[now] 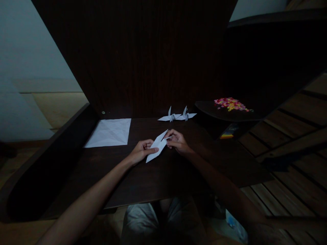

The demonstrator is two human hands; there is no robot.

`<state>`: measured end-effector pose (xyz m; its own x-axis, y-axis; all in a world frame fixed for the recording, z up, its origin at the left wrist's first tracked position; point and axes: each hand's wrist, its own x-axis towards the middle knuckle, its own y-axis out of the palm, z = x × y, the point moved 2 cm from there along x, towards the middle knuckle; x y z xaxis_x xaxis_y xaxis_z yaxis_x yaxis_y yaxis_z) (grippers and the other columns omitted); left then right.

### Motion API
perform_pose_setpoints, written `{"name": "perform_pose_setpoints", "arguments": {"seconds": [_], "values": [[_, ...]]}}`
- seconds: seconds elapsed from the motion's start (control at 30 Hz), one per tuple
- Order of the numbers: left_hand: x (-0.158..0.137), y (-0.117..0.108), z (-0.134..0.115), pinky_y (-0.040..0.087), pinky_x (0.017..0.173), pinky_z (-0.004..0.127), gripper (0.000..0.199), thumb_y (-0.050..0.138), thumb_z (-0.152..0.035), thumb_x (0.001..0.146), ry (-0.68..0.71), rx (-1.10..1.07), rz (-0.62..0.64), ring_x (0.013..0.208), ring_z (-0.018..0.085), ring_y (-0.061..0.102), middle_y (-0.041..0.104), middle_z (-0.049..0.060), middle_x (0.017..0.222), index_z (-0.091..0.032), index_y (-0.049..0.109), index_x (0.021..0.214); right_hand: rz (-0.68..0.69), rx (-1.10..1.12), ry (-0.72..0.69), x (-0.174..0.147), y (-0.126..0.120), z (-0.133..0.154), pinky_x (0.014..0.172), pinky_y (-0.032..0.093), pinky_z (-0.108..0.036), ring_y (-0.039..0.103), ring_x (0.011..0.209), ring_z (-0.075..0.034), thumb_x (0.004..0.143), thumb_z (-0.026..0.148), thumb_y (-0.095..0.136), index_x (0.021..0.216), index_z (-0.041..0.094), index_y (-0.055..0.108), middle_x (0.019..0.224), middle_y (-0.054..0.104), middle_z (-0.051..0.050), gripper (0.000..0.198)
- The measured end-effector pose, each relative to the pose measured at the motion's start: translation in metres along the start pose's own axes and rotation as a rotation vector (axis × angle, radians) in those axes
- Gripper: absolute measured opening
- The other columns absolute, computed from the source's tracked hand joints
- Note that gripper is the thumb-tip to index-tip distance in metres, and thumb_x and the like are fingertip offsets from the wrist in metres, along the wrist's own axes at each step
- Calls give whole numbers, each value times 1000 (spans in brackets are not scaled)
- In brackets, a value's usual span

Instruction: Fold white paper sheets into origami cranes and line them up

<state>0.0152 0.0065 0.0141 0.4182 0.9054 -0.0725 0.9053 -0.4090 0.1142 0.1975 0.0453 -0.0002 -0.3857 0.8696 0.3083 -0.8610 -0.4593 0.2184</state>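
Slanting between two hands, the paper (158, 143), white and folded into a long pointed shape, is above the middle of the desk (143, 180), near the person's side of the cranes. The left hand (142, 151) grips it, thumb flat on the upper face and fingers curled beneath. The right hand (177, 142) has its fingers drawn together, pinching a thin point that juts from the paper's right side.

Beyond the hands, two white cranes, a left crane (168, 117) and a right crane (186, 117), stand side by side near the back panel (143, 61), their wings overlapping in this view; whether they touch, I cannot tell. To the left, near the side panel (48, 163), a creased white sheet (109, 132) lies flat on the desk.

To the right, a low rounded shelf (206, 109) bears a loose heap of small bits (231, 103), pink, red, yellow and white, spread toward its right end. The nook under that shelf holds a pack (228, 131) with rainbow stripes on its lower part; the rest is too dark to read.

Wooden slats (298, 183) run along the far right. Below the desk's near edge show the person's legs (143, 217), in pale cloth.
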Motion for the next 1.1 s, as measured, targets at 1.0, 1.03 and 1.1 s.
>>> {"name": "perform_pose_setpoints", "arguments": {"seconds": [1.0, 1.03, 1.1], "values": [[4, -5, 3, 36, 51, 20, 28, 70, -39, 67, 72, 316, -38, 58, 11, 51, 56, -2, 64, -13, 59, 69, -126, -142, 78, 1, 2, -3, 35, 34, -16, 48, 42, -5, 64, 27, 75, 87, 19, 52, 70, 60, 4, 34], [4, -6, 3, 36, 51, 21, 28, 70, -39, 67, 83, 335, -37, 58, 11, 51, 56, -2, 64, -13, 60, 69, -124, -141, 73, 1, 2, -3, 35, 33, -16, 47, 42, -5, 64, 27, 75, 86, 19, 52, 70, 60, 4, 34], [5, -7, 3, 36, 52, 21, 28, 69, -40, 69, 106, 381, -45, 58, 11, 50, 56, -1, 64, -13, 61, 69, -137, -141, 62, 0, 3, -2, 35, 34, -16, 48, 42, -5, 63, 28, 76, 87, 19, 52, 71, 60, 4, 35]]}}
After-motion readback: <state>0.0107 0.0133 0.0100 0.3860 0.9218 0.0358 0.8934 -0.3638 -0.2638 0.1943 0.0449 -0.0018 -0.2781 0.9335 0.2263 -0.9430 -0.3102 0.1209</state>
